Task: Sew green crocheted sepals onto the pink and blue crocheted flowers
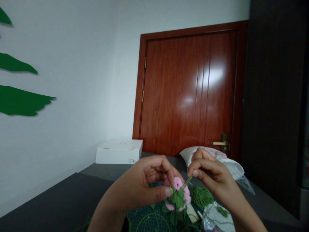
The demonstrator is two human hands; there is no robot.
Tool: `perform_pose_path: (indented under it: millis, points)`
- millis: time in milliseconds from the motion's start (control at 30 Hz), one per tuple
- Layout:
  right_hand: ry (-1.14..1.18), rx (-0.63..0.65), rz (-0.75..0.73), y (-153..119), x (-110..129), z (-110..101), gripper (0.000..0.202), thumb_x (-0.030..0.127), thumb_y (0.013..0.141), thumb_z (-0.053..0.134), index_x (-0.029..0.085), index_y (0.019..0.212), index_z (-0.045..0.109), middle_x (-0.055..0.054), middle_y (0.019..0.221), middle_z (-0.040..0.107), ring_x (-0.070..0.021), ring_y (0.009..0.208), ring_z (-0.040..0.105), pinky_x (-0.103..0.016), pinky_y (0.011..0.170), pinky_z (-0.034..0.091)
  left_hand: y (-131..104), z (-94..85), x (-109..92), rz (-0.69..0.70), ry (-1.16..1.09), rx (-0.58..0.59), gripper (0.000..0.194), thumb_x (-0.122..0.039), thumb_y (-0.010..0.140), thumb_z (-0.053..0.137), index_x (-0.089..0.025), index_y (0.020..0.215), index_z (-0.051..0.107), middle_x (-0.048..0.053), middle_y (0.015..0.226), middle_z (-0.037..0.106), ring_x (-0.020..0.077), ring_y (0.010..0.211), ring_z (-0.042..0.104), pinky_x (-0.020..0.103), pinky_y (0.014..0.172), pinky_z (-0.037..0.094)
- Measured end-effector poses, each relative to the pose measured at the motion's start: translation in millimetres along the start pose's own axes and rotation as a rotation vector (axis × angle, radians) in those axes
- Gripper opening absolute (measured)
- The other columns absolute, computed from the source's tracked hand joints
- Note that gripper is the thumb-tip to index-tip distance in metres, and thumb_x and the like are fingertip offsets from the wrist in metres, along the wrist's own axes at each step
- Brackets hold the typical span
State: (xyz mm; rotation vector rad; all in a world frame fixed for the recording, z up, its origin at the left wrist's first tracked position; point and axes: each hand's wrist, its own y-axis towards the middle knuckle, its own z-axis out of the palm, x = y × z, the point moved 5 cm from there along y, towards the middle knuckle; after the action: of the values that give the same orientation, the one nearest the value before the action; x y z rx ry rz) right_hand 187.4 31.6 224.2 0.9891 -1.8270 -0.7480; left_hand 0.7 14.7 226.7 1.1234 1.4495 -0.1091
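A pink crocheted flower (187, 194) with a green knitted base (177, 198) is pinched between the thumb and fingers of my left hand (154, 180). Its green side faces me, and a green stem (175, 217) hangs below it. My right hand (205, 167) is closed in a pinch to the right of the flower. From its fingertips a thin greenish strand (187, 182) slants down to the flower's upper edge. Whether that is yarn alone or a needle with yarn, I cannot tell.
Below lie a green cutting mat (145, 220), a ball of green yarn (201, 197), a pale flat strip (192, 213) and a clear plastic bag (211, 224). Farther back are a white box (118, 154) and a stuffed white bag (187, 154) on the dark table (60, 196).
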Motion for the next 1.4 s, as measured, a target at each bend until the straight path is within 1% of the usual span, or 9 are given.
perform_pose_path:
  millis: [167, 400, 567, 700, 900, 1067, 1167, 1267, 1400]
  points:
    - [0.073, 0.027, 0.034, 1.2, -6.5, 6.0, 0.031, 0.043, 0.094, 0.060, 0.023, 0.074, 0.072, 0.000, 0.073, 0.052, -0.0179, 0.071, 0.052, -0.031, 0.065, 0.040, 1.6, 0.2, -1.6, 0.022, -0.031, 0.004, 0.010, -0.012, 0.085, 0.069, -0.014, 0.088, 0.060, 0.009, 0.100, 0.068, 0.0172, 0.094, 0.064, 0.029, 0.082, 0.050]
    - [0.201, 0.039, 0.039, 3.0, -8.8, 13.2, 0.033, 0.048, 0.092, 0.062, 0.022, 0.072, 0.069, 0.000, 0.072, 0.051, -0.0173, 0.071, 0.052, -0.030, 0.062, 0.038, 1.9, 0.5, -2.6, 0.027, -0.027, -0.015, 0.010, -0.010, 0.084, 0.069, -0.014, 0.086, 0.060, 0.008, 0.097, 0.068, 0.0161, 0.091, 0.064, 0.028, 0.082, 0.049]
    - [0.196, 0.051, 0.028, 3.9, -5.8, 17.9, 0.035, 0.048, 0.092, 0.061, 0.021, 0.071, 0.069, 0.001, 0.071, 0.050, -0.0168, 0.071, 0.051, -0.029, 0.062, 0.037, 1.5, -0.5, 0.2, 0.009, -0.003, -0.045, 0.011, -0.007, 0.082, 0.068, -0.014, 0.086, 0.060, 0.008, 0.097, 0.068, 0.0166, 0.092, 0.064, 0.029, 0.082, 0.050]
    - [0.149, 0.043, 0.023, 3.5, -3.5, 16.1, 0.037, 0.050, 0.092, 0.060, 0.021, 0.071, 0.070, 0.000, 0.071, 0.051, -0.0175, 0.070, 0.052, -0.030, 0.062, 0.039, 1.9, -1.8, 2.9, -0.007, -0.009, -0.041, 0.011, -0.010, 0.082, 0.069, -0.014, 0.086, 0.059, 0.009, 0.097, 0.068, 0.0170, 0.092, 0.065, 0.030, 0.082, 0.050]
    - [0.084, 0.044, 0.015, 0.2, -1.0, 10.2, 0.034, 0.047, 0.094, 0.059, 0.023, 0.074, 0.072, 0.000, 0.071, 0.052, -0.0176, 0.070, 0.052, -0.031, 0.063, 0.039, 3.6, -1.5, 7.0, -0.035, -0.069, -0.005, 0.013, -0.014, 0.081, 0.071, -0.014, 0.086, 0.058, 0.008, 0.097, 0.068, 0.0173, 0.093, 0.065, 0.031, 0.083, 0.051]
    - [0.027, 0.023, 0.005, -0.4, 1.7, 6.4, 0.028, 0.036, 0.095, 0.059, 0.024, 0.074, 0.072, 0.000, 0.072, 0.051, -0.0179, 0.071, 0.052, -0.031, 0.064, 0.039, 2.7, -1.1, 9.1, -0.049, -0.084, -0.003, 0.014, -0.015, 0.081, 0.072, -0.015, 0.087, 0.059, 0.008, 0.096, 0.067, 0.0169, 0.091, 0.064, 0.030, 0.081, 0.051]
    - [-0.004, 0.008, -0.020, 0.5, 3.3, 3.6, 0.026, 0.032, 0.094, 0.059, 0.023, 0.074, 0.072, 0.000, 0.072, 0.050, -0.0175, 0.070, 0.052, -0.031, 0.063, 0.039, 2.9, -0.2, 8.1, -0.040, -0.087, 0.010, 0.014, -0.015, 0.082, 0.071, -0.014, 0.086, 0.058, 0.009, 0.096, 0.067, 0.0168, 0.091, 0.064, 0.030, 0.081, 0.050]
    - [-0.019, 0.004, -0.028, 1.1, 5.0, 1.0, 0.026, 0.032, 0.095, 0.059, 0.024, 0.074, 0.072, 0.000, 0.071, 0.051, -0.0176, 0.070, 0.053, -0.031, 0.063, 0.040, 3.4, 1.0, 5.8, -0.036, -0.088, 0.025, 0.013, -0.015, 0.082, 0.071, -0.014, 0.084, 0.058, 0.009, 0.096, 0.067, 0.0164, 0.091, 0.064, 0.028, 0.079, 0.050]
    - [-0.006, 0.000, -0.025, 0.9, 7.0, -0.4, 0.029, 0.038, 0.095, 0.059, 0.024, 0.073, 0.073, 0.000, 0.070, 0.051, -0.0176, 0.069, 0.052, -0.031, 0.061, 0.042, 3.6, 3.0, 3.7, -0.037, -0.095, 0.048, 0.013, -0.015, 0.082, 0.072, -0.014, 0.084, 0.059, 0.008, 0.095, 0.069, 0.0157, 0.089, 0.065, 0.027, 0.077, 0.050]
